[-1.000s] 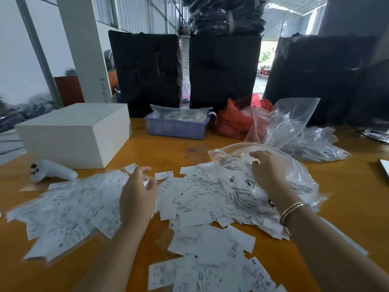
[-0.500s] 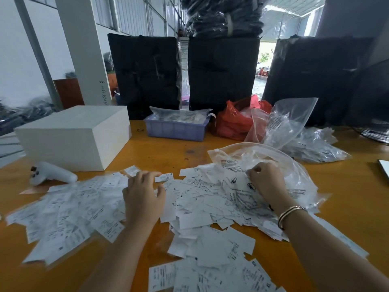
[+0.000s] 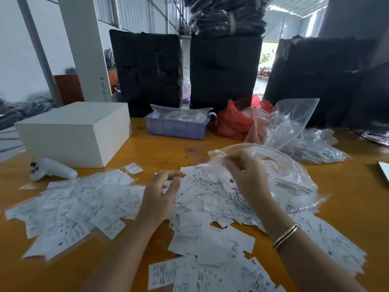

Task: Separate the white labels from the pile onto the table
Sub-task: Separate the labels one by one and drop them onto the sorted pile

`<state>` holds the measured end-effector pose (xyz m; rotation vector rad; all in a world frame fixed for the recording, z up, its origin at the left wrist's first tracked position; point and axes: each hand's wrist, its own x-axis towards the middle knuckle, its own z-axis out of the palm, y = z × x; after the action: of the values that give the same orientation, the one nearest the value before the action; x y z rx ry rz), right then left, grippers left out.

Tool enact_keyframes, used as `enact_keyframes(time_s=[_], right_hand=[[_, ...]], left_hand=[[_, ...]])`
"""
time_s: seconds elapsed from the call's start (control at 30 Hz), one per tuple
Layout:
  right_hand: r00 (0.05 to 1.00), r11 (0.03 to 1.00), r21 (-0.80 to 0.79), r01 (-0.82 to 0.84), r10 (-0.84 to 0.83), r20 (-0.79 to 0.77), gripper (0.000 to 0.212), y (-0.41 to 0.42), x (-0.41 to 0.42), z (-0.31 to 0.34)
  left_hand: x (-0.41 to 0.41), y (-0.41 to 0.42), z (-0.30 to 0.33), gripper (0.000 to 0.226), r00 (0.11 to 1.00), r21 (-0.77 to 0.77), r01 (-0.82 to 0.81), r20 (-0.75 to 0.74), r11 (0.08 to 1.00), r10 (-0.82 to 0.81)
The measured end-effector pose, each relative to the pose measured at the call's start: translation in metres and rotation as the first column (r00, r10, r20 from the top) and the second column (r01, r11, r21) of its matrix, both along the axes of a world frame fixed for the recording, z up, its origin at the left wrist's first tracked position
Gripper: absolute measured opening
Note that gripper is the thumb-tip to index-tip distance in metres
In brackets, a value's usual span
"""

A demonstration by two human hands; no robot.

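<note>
Daylit warehouse: white pillar (image 3: 84, 49), corrugated walls (image 3: 136, 13), orange table (image 3: 347, 207).

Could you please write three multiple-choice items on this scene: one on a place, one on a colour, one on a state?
1. Where is the white box?
A. far left on the table
B. inside the basket
C. under the labels

2. What colour is the basket?
A. green
B. purple
C. yellow

3. What is the right hand doing?
A. lying flat
B. pinching something at the clear bag
C. holding the controller

Answers: 1 A, it stands at the table's left edge. 2 B, its walls are purple. 3 B, its fingertips meet at the bag's mouth.
</note>
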<state>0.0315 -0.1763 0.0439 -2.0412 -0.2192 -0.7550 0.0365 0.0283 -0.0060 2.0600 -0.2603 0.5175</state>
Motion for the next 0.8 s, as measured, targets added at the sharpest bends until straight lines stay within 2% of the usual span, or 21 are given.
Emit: enact_keyframes(time_s=[0.1, 0.2, 0.27, 0.33, 0.37, 0.4, 0.43, 0.5, 0.57, 0.63, 0.8], right_hand=[[0.933, 0.953, 0.194, -0.232, 0.274, -0.232, 0.01, 0.03, -0.007, -0.014], [0.893, 0.928, 0.199, -0.315, 0.361, -0.271, 0.009, 0.045, -0.007, -0.026], [0.888, 0.923, 0.216, -0.318, 0.37, -0.274, 0.01, 0.051, -0.004, -0.032], [0.893, 0.927, 0.263, -0.268, 0.342, -0.293, 0.01, 0.055, 0.002, -0.036], [0.903, 0.944, 0.231, -0.236, 0.301, -0.308, 0.011, 0.056, 0.005, -0.037], [0.915, 0.969, 0.115, -0.217, 0.243, -0.321, 0.013, 0.056, 0.008, -0.039], [0.927, 0.971, -0.075, -0.227, 0.192, -0.323, 0.017, 0.056, 0.013, -0.042], [0.939, 0.842, -0.455, -0.29, 0.157, -0.307, 0.026, 0.059, 0.019, -0.048], [0.945, 0.686, -0.658, -0.312, 0.154, -0.287, 0.033, 0.064, 0.023, -0.052], [0.953, 0.606, -0.737, -0.3, 0.146, -0.267, 0.036, 0.07, 0.024, -0.053], [0.967, 0.551, -0.794, -0.256, 0.142, -0.213, 0.02, 0.078, 0.026, -0.049]], left_hand=[[-0.003, 0.001, 0.002, 0.028, 0.972, -0.104, 0.174, -0.141, 0.979, -0.188], [-0.004, 0.001, 0.0, 0.032, 0.95, -0.076, 0.258, -0.164, 0.963, -0.267], [-0.003, -0.001, -0.001, 0.018, 0.98, -0.079, 0.166, -0.098, 0.983, -0.173], [-0.002, 0.0, -0.001, 0.005, 0.998, -0.198, 0.014, -0.062, 0.98, -0.027], [0.0, 0.002, -0.001, 0.006, 0.997, -0.268, -0.057, -0.06, 0.962, 0.042], [0.001, 0.004, -0.001, 0.008, 0.993, -0.339, -0.118, -0.069, 0.934, 0.1], [0.003, 0.006, 0.0, 0.01, 0.986, -0.401, -0.164, -0.081, 0.901, 0.144], [0.005, 0.01, -0.001, 0.01, 0.976, -0.45, -0.219, -0.098, 0.866, 0.195], [0.007, 0.01, -0.002, 0.011, 0.972, -0.433, -0.234, -0.115, 0.87, 0.204], [0.008, 0.009, -0.004, 0.013, 0.968, -0.409, -0.25, -0.136, 0.878, 0.212], [0.009, 0.01, -0.004, 0.015, 0.963, -0.397, -0.267, -0.146, 0.878, 0.227]])
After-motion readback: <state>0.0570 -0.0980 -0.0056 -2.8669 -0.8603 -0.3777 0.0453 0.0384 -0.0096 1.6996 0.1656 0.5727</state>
